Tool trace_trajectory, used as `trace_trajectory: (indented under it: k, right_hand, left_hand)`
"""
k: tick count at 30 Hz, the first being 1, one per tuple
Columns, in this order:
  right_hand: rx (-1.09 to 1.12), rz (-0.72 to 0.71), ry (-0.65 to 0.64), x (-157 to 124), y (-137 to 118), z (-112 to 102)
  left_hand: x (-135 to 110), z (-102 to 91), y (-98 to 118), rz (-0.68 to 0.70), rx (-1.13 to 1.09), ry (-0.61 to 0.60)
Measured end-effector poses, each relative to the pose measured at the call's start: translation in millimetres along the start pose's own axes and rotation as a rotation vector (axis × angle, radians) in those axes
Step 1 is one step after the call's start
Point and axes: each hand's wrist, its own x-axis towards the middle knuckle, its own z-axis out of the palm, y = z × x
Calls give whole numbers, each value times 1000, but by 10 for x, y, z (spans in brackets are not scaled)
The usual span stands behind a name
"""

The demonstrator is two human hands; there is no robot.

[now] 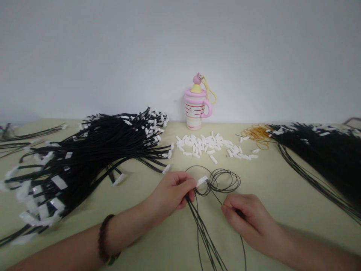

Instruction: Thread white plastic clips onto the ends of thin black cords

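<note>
Bundle of black wires (195, 210), pinched in the closed thumb and fingers of the left hand (180, 190), trailing nearward between the two hands. At those left fingertips, a white piece (202, 181) and, just to its right, a coil of loops (211, 184). Pinched in the curled right hand (248, 216), a single strand (217, 198) leading from the coil; perhaps more than one in that grip, too blurred to tell. Likeliest trouble: a knot or kink in the coil, from a hard rightward pull against crossed loops. Possible too: slipping of a wire from the bundle, from too light a left pinch. Lesser risks: snagging on the loose white pieces (201, 144) beyond both hands, from drifting forward; mixing with the wire heap (113, 139) left of the left hand, from a wide sweep.
</note>
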Motion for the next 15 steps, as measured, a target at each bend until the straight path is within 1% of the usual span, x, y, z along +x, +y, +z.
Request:
trace_trajectory:
  k: [10, 15]
  right_hand:
    - [2, 11, 3, -24, 3, -7]
    - [-6, 10, -4, -12, -9, -7]
  left_hand:
    - [7, -7, -32, 10, 1, 12]
    - [-30, 20, -23, 42, 75, 27]
